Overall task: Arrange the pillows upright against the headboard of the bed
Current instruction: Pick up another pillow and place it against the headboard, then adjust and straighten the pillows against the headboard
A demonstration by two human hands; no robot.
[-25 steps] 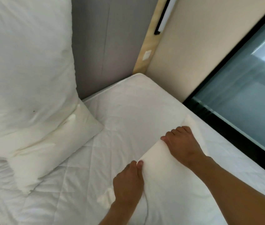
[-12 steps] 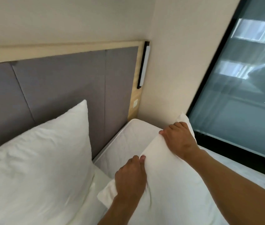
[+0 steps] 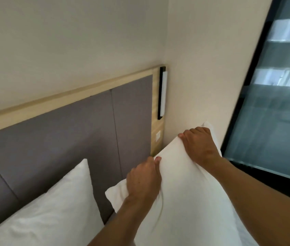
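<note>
I hold a white pillow (image 3: 190, 189) raised in front of the right end of the grey padded headboard (image 3: 66, 139). My left hand (image 3: 143, 180) grips its upper edge near the left corner. My right hand (image 3: 200, 146) grips the same edge near the top right corner. A second white pillow (image 3: 57, 210) stands upright against the headboard at the lower left, with one corner pointing up. The mattress is hidden behind the pillows and my arms.
A light wooden frame (image 3: 66, 100) borders the headboard, with a black and white wall lamp (image 3: 163, 93) and a small switch plate (image 3: 158, 135) on its right post. A cream wall (image 3: 203, 68) closes the corner. A dark-framed glass pane (image 3: 274, 112) fills the right.
Both hands have lifted the pillow off the mattress and carried it up toward the headboard's right end. My view has tilted up from the bed to the wall.
</note>
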